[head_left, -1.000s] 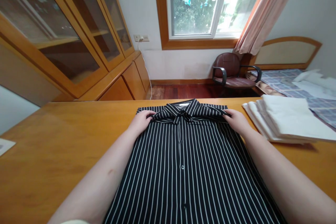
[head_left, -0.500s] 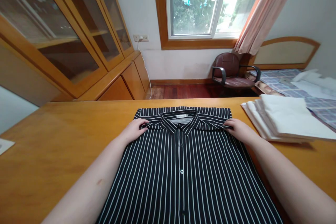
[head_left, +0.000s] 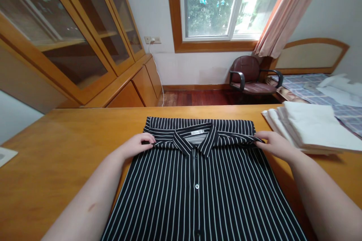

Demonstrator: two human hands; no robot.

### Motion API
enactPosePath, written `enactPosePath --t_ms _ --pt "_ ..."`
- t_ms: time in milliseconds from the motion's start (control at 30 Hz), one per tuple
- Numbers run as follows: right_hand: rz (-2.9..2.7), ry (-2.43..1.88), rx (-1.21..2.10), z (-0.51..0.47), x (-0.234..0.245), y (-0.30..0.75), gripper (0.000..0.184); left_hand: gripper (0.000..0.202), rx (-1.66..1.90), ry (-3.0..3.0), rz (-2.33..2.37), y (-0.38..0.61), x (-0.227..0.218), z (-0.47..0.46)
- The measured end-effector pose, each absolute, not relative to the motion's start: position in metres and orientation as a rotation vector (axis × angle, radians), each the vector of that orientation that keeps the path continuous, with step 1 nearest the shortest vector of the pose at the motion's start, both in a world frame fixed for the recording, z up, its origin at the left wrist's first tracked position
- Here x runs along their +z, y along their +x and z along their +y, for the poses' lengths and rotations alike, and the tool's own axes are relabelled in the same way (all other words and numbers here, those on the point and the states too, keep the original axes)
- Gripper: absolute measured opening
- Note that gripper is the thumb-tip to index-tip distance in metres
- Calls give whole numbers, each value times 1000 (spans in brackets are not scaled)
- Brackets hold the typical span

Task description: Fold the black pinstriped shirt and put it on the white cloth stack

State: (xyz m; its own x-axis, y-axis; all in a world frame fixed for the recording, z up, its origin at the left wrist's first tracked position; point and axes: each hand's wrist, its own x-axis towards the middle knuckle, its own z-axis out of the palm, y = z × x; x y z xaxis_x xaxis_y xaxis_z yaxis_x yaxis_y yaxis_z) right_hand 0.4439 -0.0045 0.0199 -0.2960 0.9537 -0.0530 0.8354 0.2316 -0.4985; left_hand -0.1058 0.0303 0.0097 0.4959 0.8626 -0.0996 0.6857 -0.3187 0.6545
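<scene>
The two hands are held well apart, each closed on the shirt [head_left: 172, 184]: a shoulder fold is pinched at the left by the left hand [head_left: 140, 144], and the matching fold at the right by the right hand [head_left: 273, 144]. Between them the collar [head_left: 209, 141] is spread open, with a pale label [head_left: 197, 132] shown inside it. The shirt is laid front up on the table [head_left: 70, 150], its lower part cut off by the near edge of the view. Beyond the collar, a striped strip of the same cloth is spread near the table's far edge.

The step in hand is judged to be the setting straight of the shoulders. For the next move, an even pull on both sides would seem to be called for, so that the collar is kept centred and the small creases are eased out.

On the table, a white stack [head_left: 313, 124] is set at the far right, and a pale card [head_left: 7, 156] is cut off at the left edge. Beyond, a chair [head_left: 246, 77] is placed below the window [head_left: 209, 11], with a curtain [head_left: 291, 15] and a bed [head_left: 299, 84] to the right. The left side is taken up by a glass-doored cabinet [head_left: 121, 64].
</scene>
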Motion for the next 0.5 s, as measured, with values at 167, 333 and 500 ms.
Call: enactPosePath --t_ms 167,333,500 --pt "-2248 -1796 747 -8 25 424 34 37 218 2149 1356 -90 19 28" --pt "-2192 -1746 493 6 6 398 52 53 294 2290 1780 -66 -3 44" --pt "-2216 -1901 363 36 -39 388 70 61 -9 2273 2011 -56 -34 63"
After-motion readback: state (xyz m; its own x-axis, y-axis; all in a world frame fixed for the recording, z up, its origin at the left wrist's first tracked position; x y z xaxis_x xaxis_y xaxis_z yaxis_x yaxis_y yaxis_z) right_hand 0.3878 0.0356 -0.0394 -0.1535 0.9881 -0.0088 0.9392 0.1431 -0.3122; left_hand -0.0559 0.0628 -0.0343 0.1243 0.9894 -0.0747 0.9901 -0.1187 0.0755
